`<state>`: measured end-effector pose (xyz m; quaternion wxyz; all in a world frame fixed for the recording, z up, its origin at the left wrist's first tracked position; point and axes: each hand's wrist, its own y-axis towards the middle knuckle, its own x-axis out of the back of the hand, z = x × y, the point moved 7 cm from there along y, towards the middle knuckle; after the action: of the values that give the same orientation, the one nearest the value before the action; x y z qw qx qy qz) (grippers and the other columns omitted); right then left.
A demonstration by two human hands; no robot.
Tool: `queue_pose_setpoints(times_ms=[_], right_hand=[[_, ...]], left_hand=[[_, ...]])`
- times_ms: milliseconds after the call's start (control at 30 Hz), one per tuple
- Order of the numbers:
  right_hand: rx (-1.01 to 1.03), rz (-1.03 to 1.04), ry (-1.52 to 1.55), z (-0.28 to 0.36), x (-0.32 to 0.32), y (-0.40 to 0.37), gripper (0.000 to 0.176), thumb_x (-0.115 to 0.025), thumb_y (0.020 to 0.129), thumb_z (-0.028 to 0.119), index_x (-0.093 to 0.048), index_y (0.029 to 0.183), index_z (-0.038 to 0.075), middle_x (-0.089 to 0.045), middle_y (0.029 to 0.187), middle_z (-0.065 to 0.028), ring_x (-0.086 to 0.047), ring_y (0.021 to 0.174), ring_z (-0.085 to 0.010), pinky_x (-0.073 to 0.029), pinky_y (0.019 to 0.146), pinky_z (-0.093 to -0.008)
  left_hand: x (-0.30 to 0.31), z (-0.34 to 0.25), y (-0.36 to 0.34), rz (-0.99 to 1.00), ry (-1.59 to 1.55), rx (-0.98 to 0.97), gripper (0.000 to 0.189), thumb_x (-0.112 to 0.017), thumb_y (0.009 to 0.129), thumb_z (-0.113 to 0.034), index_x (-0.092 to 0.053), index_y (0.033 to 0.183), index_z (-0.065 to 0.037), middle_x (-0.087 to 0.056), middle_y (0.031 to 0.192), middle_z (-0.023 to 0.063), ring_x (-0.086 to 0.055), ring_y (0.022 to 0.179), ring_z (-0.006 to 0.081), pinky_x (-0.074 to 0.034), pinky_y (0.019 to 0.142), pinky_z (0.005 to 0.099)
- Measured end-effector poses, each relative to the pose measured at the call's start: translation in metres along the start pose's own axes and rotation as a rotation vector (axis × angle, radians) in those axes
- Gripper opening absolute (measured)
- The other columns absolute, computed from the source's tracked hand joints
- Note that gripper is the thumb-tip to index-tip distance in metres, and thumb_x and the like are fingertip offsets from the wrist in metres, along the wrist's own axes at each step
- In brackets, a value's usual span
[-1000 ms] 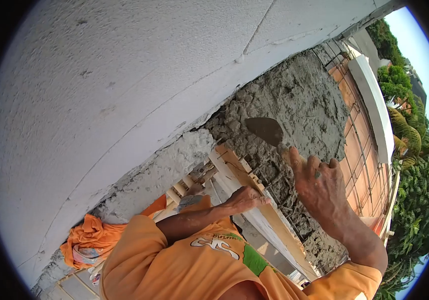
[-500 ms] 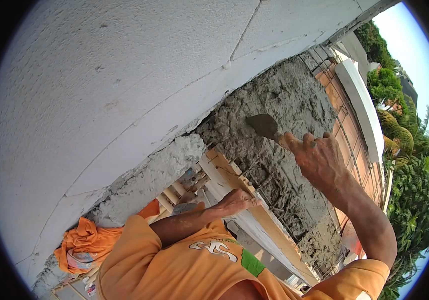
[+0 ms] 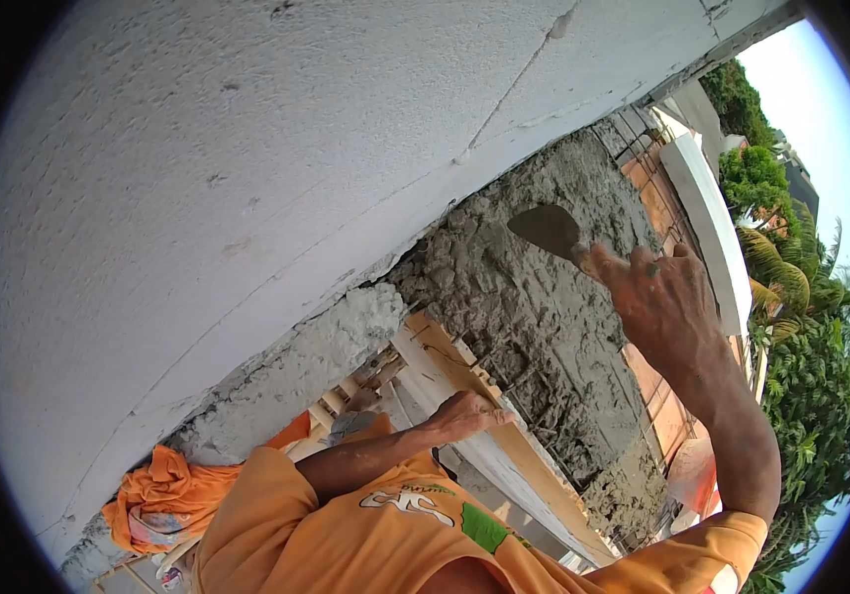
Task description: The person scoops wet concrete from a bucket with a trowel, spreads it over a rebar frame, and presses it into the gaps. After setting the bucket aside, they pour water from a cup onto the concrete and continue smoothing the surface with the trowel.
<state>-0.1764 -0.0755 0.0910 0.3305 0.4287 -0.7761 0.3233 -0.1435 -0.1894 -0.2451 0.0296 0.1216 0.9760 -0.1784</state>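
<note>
My right hand (image 3: 657, 297) grips the handle of a trowel (image 3: 547, 230), whose dark blade hangs just over the rough wet concrete (image 3: 544, 297). Lower and to the left, my left hand (image 3: 469, 416) rests by the edge of a wooden formwork board (image 3: 524, 445); its fingers are curled, and nothing can be made out in them. The concrete lies in a long strip between the pale wall (image 3: 247, 198) and the board, with some steel bars showing at its edges.
An orange cloth (image 3: 172, 500) lies at the lower left, beside the wall's ragged mortar edge (image 3: 316, 342). Reddish panels with rebar (image 3: 652, 376) and a white beam (image 3: 707, 228) flank the concrete. Trees (image 3: 811, 396) stand at the right.
My right hand and the trowel have shifted to the right, and the blade shows broader. My left hand sits slightly lower in view. The camera view has tilted a little.
</note>
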Motion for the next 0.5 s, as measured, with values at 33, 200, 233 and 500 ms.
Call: queue_pose_setpoints(times_ms=[33, 200, 233, 500], right_hand=[[0.035, 0.061, 0.058, 0.005, -0.028, 0.008, 0.041, -0.062, 0.089, 0.001, -0.057, 0.13, 0.002, -0.065, 0.07, -0.0068, -0.065, 0.069, -0.021, -0.05, 0.07, -0.0392], [0.053, -0.155, 0.017, -0.009, -0.035, -0.006, 0.042, -0.059, 0.087, -0.002, -0.06, 0.129, 0.006, -0.068, 0.082, -0.0138, -0.067, 0.072, -0.0242, -0.049, 0.071, -0.0388], [0.02, -0.058, 0.033, -0.014, -0.032, -0.007, 0.045, -0.059, 0.087, -0.002, -0.058, 0.131, 0.007, -0.067, 0.087, -0.0149, -0.067, 0.074, -0.0249, -0.049, 0.073, -0.0397], [-0.052, -0.015, 0.111, 0.024, -0.039, -0.025, 0.056, -0.061, 0.088, 0.0, -0.05, 0.141, 0.013, -0.065, 0.088, -0.0141, -0.069, 0.078, -0.0251, -0.05, 0.094, -0.0492]], left_hand=[[0.001, -0.006, -0.004, 0.013, 0.011, -0.005, 0.071, -0.066, 0.085, -0.065, -0.049, 0.053, -0.004, -0.036, 0.051, -0.0026, -0.035, 0.054, 0.0102, -0.027, 0.05, 0.0343], [-0.005, 0.007, 0.003, -0.001, -0.006, -0.035, 0.071, -0.065, 0.085, -0.065, -0.046, 0.053, -0.005, -0.035, 0.051, -0.0034, -0.034, 0.054, 0.0092, -0.026, 0.049, 0.0337], [-0.004, 0.006, 0.005, 0.022, -0.009, -0.023, 0.07, -0.066, 0.085, -0.065, -0.047, 0.053, -0.005, -0.034, 0.052, -0.0036, -0.034, 0.055, 0.0088, -0.026, 0.05, 0.0335], [-0.004, 0.009, 0.006, -0.033, 0.024, -0.053, 0.063, -0.068, 0.088, -0.056, -0.05, 0.055, -0.005, -0.036, 0.053, -0.0057, -0.034, 0.055, 0.0077, -0.027, 0.049, 0.0321]])
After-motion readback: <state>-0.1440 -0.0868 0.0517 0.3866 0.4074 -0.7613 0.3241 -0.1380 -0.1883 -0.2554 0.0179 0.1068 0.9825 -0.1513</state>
